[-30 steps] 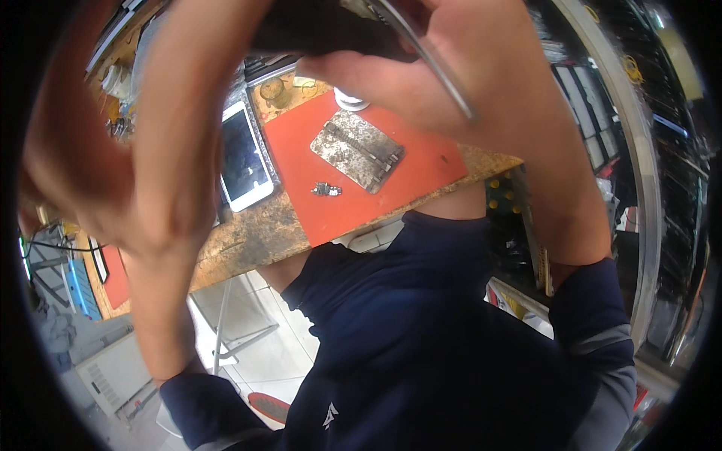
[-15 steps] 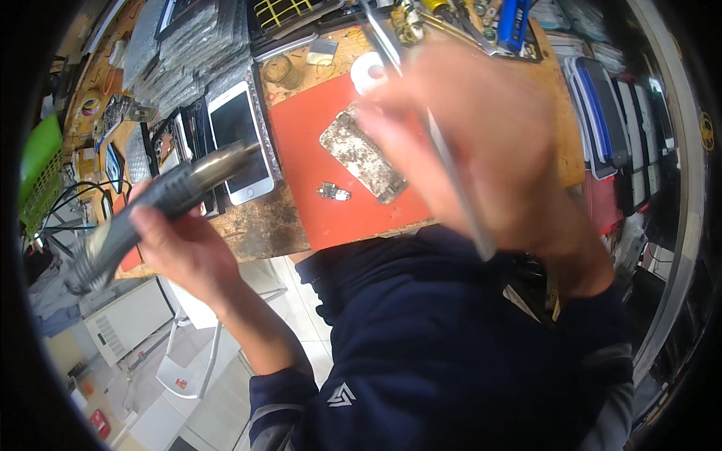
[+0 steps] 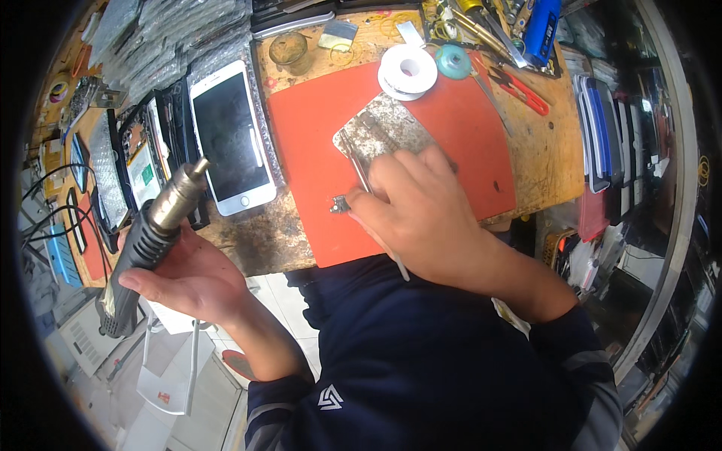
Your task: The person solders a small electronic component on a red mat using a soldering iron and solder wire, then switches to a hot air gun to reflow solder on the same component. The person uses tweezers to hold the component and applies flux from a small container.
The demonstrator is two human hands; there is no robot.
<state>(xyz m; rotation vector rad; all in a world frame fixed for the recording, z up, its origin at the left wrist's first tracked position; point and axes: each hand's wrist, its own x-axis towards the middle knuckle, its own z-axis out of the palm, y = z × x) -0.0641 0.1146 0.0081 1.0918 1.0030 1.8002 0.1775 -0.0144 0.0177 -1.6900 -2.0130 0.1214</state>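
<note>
My left hand (image 3: 197,274) is wrapped loosely around the black ribbed handle of a hot air gun (image 3: 167,214), whose metal nozzle points up and away to the right. Over the red mat (image 3: 301,161), my right hand (image 3: 425,214) is closed on slim metal tweezers (image 3: 359,169). Their far end lies over a worn, speckled metal plate (image 3: 398,124), and the other end sticks out below the palm. A small electronic part (image 3: 340,204) lies on the mat at the right fingertips; whether the fingers pinch it cannot be made out. The hand covers the plate's near end.
A white spool (image 3: 408,69) and a teal bottle (image 3: 454,62) stand at the mat's far edge, beside red-handled cutters (image 3: 526,92). Left of the mat lies a white phone (image 3: 235,143). Stacked bubble-wrapped panels (image 3: 177,45) rise at the far left. Dark cables (image 3: 64,169) hang at the left.
My right hand has come down, with the tweezers, from above the mat to the small part. My left hand has lowered slightly, and the hot air gun now points more steeply upward.
</note>
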